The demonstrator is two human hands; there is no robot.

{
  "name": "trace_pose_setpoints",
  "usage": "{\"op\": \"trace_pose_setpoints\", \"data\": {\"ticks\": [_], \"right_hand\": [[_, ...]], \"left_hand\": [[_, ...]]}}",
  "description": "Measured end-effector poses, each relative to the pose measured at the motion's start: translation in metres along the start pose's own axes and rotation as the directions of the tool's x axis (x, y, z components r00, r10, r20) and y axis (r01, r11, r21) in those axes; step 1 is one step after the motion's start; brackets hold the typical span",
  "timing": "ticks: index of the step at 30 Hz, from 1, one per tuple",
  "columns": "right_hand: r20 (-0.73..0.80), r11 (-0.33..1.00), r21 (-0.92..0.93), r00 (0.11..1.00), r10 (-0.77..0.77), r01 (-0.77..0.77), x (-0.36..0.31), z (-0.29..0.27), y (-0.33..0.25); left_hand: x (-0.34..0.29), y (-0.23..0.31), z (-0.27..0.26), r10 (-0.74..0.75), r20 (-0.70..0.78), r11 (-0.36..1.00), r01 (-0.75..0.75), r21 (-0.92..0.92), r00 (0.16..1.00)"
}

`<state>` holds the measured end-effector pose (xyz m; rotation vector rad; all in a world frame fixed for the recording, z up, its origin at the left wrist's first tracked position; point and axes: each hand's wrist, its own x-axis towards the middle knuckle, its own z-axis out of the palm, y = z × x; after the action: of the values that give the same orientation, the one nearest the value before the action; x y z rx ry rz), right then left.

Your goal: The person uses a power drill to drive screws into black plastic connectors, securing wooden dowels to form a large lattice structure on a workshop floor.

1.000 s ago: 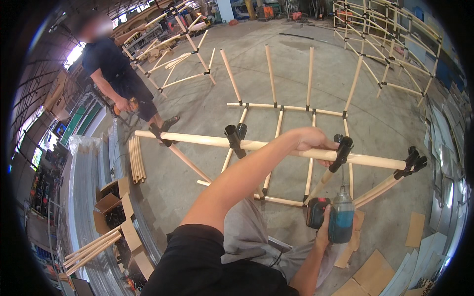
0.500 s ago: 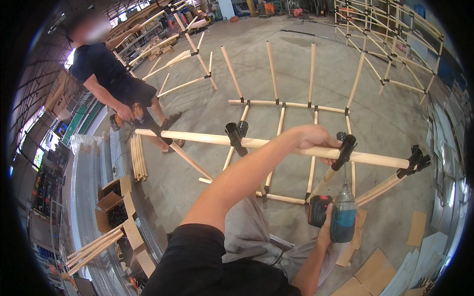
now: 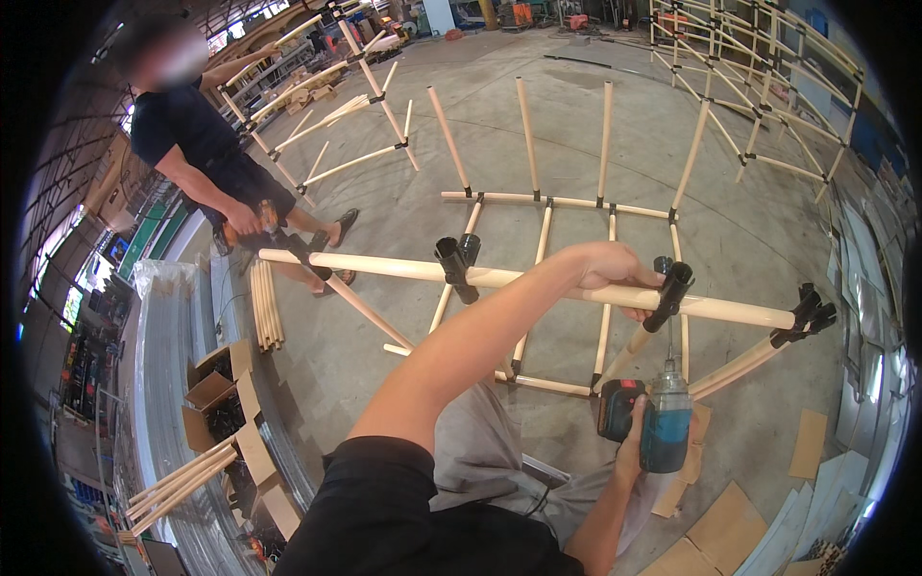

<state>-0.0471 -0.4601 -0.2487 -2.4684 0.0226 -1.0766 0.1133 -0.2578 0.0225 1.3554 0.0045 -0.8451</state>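
My left hand [image 3: 615, 274] is wrapped around a thick cream-coloured pipe [image 3: 375, 266], close against a black pipe joint [image 3: 669, 297]. Lower down, my right hand [image 3: 629, 451] grips a teal cordless power driver [image 3: 667, 422], upright, its long bit rising to the underside of that joint. Further along the same pipe are another black joint [image 3: 458, 269] to the left and a cluster of black joints [image 3: 809, 312] at the right end. The left fingers are partly hidden behind the pipe and joint.
Beyond the pipe stands a pipe frame [image 3: 549, 204] with several uprights. Another frame [image 3: 759, 106] is at the far right. A co-worker [image 3: 197, 144] with an orange drill stands at left. Cardboard boxes [image 3: 216, 403] of black parts and loose pipes [image 3: 182, 488] lie left; flat cardboard [image 3: 727, 526] lies right.
The co-worker has shifted slightly left, with a foot moved and an arm stretched toward the frame behind. My hands and the driver have hardly moved.
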Motion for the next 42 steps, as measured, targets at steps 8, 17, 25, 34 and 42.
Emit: {"op": "trace_pose_setpoints", "data": {"ticks": [8,17,25,34,42], "right_hand": [[0.087,0.962,0.184,0.978,0.187,-0.2,0.008,-0.01,-0.006],[0.494,0.472,0.538,0.715,0.494,-0.698,0.043,-0.055,-0.056],[0.465,0.515,0.536,0.744,0.48,-0.668,0.043,-0.053,-0.051],[0.475,0.501,0.526,0.727,0.496,-0.687,0.041,-0.055,-0.064],[0.542,0.447,0.608,0.754,0.37,-0.656,0.004,-0.021,-0.014]], "left_hand": [[0.004,0.001,0.002,0.007,0.006,1.0,-0.007,0.017,1.0],[0.0,-0.003,-0.003,-0.012,-0.018,1.0,0.012,0.011,1.0],[0.002,-0.002,-0.001,-0.011,-0.001,1.0,0.011,0.008,1.0],[-0.003,-0.007,-0.01,-0.007,0.005,1.0,0.007,0.006,1.0],[0.013,0.006,0.011,0.04,0.042,0.953,-0.051,0.297,0.998]]}}
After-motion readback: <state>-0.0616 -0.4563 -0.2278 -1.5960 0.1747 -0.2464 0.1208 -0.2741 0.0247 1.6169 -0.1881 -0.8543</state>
